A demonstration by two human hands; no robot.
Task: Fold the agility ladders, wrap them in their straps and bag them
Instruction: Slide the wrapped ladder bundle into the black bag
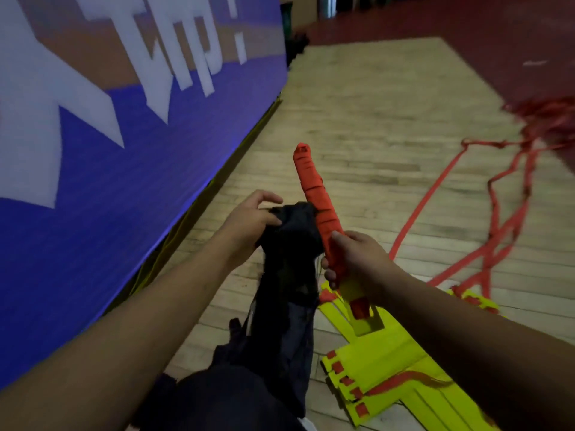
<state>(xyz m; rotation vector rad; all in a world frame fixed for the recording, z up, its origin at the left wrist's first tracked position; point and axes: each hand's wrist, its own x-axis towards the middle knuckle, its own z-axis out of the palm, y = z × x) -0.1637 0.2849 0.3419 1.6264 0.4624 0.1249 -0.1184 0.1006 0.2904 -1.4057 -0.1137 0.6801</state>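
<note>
1. My left hand (pixel 252 220) is curled, with thumb and fingers pinching the bunched rim of the black mesh bag (pixel 292 253).
2. My right hand (pixel 354 259) is closed in a fist round the lower part of the wrapped ladder bundle (pixel 312 185).
3. Both forearms reach forward, and the hands are near each other with the bag's mouth between them.
4. The bundle is held above the floor and bound tightly in red strap. Yellow rung ends (pixel 365 321) stick out below my fist. It tilts, top end away, just beside the bag's mouth; I cannot tell if they touch.
5. The bag hangs limp. More yellow rungs (pixel 392 359) lie on the wooden floor (pixel 373 119), with loose red straps (pixel 494 219) trailing to the right.
</note>
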